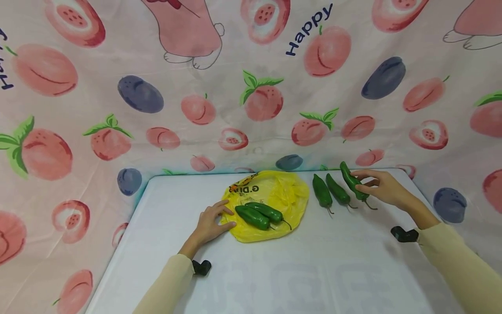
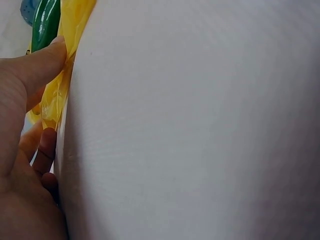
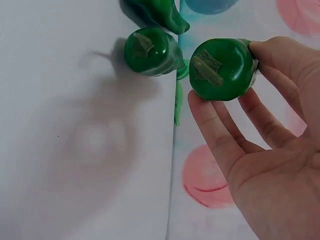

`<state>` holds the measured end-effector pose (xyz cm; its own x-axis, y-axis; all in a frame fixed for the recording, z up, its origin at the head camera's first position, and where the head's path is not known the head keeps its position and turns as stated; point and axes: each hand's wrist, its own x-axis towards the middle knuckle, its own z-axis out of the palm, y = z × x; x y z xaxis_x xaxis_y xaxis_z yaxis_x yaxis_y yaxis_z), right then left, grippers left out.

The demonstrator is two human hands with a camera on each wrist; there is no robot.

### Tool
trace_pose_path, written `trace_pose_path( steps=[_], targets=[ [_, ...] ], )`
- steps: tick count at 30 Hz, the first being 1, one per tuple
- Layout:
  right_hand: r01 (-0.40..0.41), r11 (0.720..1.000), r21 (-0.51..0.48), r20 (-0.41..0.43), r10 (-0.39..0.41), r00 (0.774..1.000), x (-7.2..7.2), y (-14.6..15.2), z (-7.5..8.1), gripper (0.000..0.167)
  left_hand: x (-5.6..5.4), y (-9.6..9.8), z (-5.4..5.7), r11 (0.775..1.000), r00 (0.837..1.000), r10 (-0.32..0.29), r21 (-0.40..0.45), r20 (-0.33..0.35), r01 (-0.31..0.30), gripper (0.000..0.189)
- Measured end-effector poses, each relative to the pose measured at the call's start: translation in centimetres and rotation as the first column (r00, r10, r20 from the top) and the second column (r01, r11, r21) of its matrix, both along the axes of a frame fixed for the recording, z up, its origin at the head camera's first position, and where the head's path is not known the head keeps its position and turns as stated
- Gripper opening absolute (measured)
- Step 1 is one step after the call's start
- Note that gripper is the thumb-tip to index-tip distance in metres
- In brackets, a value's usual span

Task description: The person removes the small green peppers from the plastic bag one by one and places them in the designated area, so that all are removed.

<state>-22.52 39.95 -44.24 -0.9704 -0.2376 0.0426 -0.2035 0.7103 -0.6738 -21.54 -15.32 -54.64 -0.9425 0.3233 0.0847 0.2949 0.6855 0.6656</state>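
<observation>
My right hand (image 1: 378, 185) pinches a green pepper (image 1: 349, 178) between thumb and fingertips, its tip pointing away and its stem towards me. In the right wrist view the held pepper (image 3: 222, 70) shows its stem end, raised off the table. Two more green peppers (image 1: 322, 191) lie side by side just left of it. My left hand (image 1: 208, 221) rests at the left edge of a yellow plastic bag (image 1: 290, 192), thumb and fingers spread apart. In the left wrist view its thumb touches the bag (image 2: 75, 30). On the bag lie two green peppers (image 1: 252, 217).
The white table (image 1: 298, 270) ends at the back against a fruit-printed cloth (image 1: 259, 148). Black wrist mounts (image 1: 404, 234) stick out at both sleeves, low over the table.
</observation>
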Motion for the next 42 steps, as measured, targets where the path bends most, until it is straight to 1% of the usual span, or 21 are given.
trace_pose_path(
  steps=[9, 14, 17, 22, 29, 34, 42],
  targets=[
    [0.054, 0.998, -0.018, 0.041, -0.053, 0.998, -0.4, 0.7, -1.4, 0.05, -0.1, -0.1, 0.0, 1.0, 1.0, -0.007, -0.005, -0.007, 0.007, 0.028],
    [0.071, 0.997, -0.027, 0.045, -0.07, 0.997, -0.9, 1.5, -2.5, 0.05, -0.2, -0.1, 0.0, 1.0, 1.0, -0.01, -0.011, -0.013, 0.01, 0.028],
    [0.074, 0.997, -0.032, 0.056, -0.072, 0.996, -1.0, 1.7, -3.0, 0.052, -0.2, -0.1, 0.0, 1.0, 1.0, -0.008, -0.014, -0.016, 0.008, 0.028],
    [0.075, 0.997, -0.028, 0.085, -0.072, 0.994, -1.2, 1.9, -3.8, 0.052, -0.1, 0.0, 0.2, 1.0, 1.0, -0.004, -0.009, 0.001, 0.004, 0.029],
    [0.063, 0.998, -0.022, 0.07, -0.062, 0.996, -1.4, 1.7, -4.8, 0.048, 0.0, 0.0, 0.3, 1.0, 1.0, -0.002, -0.01, 0.005, 0.002, 0.029],
    [0.057, 0.998, -0.031, 0.098, -0.053, 0.994, -1.6, 1.5, -5.4, 0.049, 0.1, -0.1, 0.3, 1.0, 1.0, -0.003, -0.009, 0.007, 0.004, 0.029],
    [0.061, 0.998, -0.004, 0.129, -0.06, 0.99, -2.3, 1.4, -5.9, 0.051, 0.0, -0.1, 0.2, 1.0, 1.0, -0.001, -0.014, 0.008, 0.001, 0.028]
  ],
)
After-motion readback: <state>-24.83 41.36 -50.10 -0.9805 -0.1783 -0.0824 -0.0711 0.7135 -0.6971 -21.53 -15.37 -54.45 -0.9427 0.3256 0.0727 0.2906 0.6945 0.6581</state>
